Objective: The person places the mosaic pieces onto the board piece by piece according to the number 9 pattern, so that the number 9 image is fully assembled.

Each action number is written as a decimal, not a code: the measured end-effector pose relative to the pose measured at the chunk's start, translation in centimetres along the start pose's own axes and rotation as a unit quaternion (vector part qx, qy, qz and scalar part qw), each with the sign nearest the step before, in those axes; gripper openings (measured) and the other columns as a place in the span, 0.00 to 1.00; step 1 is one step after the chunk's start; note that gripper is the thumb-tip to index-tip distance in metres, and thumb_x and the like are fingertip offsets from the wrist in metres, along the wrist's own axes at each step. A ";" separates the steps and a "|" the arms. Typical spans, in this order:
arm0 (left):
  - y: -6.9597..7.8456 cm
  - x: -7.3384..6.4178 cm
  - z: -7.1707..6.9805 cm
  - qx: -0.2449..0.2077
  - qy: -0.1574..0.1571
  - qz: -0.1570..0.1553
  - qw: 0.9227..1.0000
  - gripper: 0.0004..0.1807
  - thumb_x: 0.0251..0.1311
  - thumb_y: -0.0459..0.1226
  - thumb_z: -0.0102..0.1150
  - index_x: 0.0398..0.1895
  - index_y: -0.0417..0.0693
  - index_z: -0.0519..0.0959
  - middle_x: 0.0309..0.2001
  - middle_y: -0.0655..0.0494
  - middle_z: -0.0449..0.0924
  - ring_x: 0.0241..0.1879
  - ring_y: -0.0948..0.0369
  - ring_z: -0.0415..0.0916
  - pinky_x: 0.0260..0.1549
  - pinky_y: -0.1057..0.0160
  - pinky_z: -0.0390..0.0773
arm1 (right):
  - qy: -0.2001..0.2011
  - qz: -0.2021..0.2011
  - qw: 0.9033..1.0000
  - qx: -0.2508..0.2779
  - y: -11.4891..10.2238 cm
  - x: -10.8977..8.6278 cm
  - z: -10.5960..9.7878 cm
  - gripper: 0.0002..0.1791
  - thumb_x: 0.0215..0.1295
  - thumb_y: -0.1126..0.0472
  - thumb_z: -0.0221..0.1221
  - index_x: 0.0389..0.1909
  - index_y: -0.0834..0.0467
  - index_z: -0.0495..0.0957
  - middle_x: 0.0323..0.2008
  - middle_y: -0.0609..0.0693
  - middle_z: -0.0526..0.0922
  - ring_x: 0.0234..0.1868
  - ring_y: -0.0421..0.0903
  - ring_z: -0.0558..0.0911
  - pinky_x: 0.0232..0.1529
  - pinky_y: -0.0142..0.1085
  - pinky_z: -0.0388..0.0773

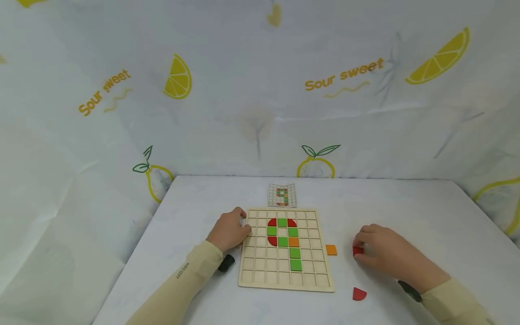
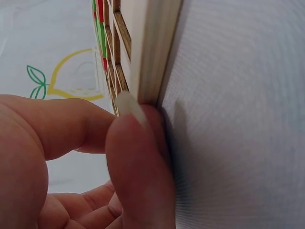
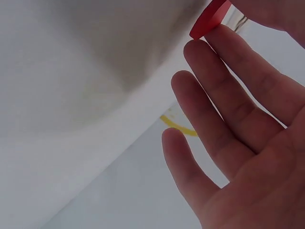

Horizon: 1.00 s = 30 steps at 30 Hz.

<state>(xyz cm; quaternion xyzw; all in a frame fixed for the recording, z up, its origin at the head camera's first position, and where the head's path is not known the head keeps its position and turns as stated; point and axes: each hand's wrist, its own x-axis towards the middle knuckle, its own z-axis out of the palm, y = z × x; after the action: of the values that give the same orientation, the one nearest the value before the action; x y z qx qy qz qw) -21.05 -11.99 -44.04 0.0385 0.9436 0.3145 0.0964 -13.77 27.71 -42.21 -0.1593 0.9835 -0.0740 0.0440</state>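
At the left edge of a wooden grid board [image 1: 266, 275], my left hand [image 1: 229, 230] grips the rim with thumb and fingers. The left wrist view shows the thumb [image 2: 138, 162] right at the board's side [image 2: 155, 52]. Green squares [image 1: 295, 265], red rounded corner pieces [image 1: 272, 241] and an orange square [image 1: 293, 242] lie in the grid, forming a 9. To the right of the board, my right hand [image 1: 379, 250] pinches a red piece [image 3: 209, 19] between thumb and index finger, low over the table. Its other fingers are spread in the right wrist view.
Behind the board lies a pattern card [image 1: 271, 198] with a matching coloured 9. A loose orange square [image 1: 331, 250] is just off the board's right edge. Nearer the front is a loose red quarter-round piece [image 1: 359, 294]. A lemon-print cloth [image 1: 243, 90] hangs behind the white table.
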 end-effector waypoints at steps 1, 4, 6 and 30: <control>0.0 0.1 0.0 0.001 -0.001 -0.001 1.000 0.23 0.70 0.38 0.62 0.64 0.40 0.76 0.20 0.54 0.79 0.18 0.61 0.73 0.21 0.64 0.70 | 0.003 -0.008 1.000 0.001 -0.3 0.1 -0.1 0.11 0.56 0.55 0.80 0.35 0.44 0.87 0.34 0.37 0.80 0.38 0.39 0.75 0.44 0.40 0.84; -0.2 0.4 0.1 0.004 -0.001 -0.001 1.000 0.23 0.70 0.39 0.62 0.64 0.40 0.77 0.20 0.55 0.79 0.19 0.61 0.73 0.21 0.63 0.70 | 0.018 -0.036 0.999 0.005 -1.3 0.2 -0.3 0.10 0.57 0.56 0.79 0.34 0.44 0.87 0.33 0.35 0.79 0.37 0.36 0.74 0.42 0.37 0.83; -0.2 0.4 0.2 0.005 -0.001 -0.002 1.000 0.22 0.70 0.39 0.62 0.64 0.41 0.77 0.20 0.55 0.79 0.19 0.61 0.73 0.22 0.63 0.71 | 0.027 -0.053 0.998 0.008 -2.1 0.4 -0.3 0.09 0.58 0.57 0.78 0.34 0.43 0.87 0.33 0.34 0.79 0.36 0.35 0.73 0.42 0.36 0.82; 0.1 0.2 0.1 0.017 0.005 -0.006 1.000 0.23 0.70 0.39 0.62 0.65 0.41 0.77 0.22 0.54 0.80 0.20 0.60 0.75 0.24 0.63 0.72 | 0.020 -0.159 0.987 0.008 -11.2 2.5 0.5 0.06 0.61 0.52 0.75 0.31 0.45 0.87 0.31 0.33 0.77 0.40 0.37 0.75 0.64 0.49 0.79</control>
<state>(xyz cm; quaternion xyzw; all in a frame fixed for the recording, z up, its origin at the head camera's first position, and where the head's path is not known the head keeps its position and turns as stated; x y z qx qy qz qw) -21.19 -11.79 -44.10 0.0333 0.9494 0.2981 0.0931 -12.66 16.32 -41.11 -0.3118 0.9457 -0.0905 0.0134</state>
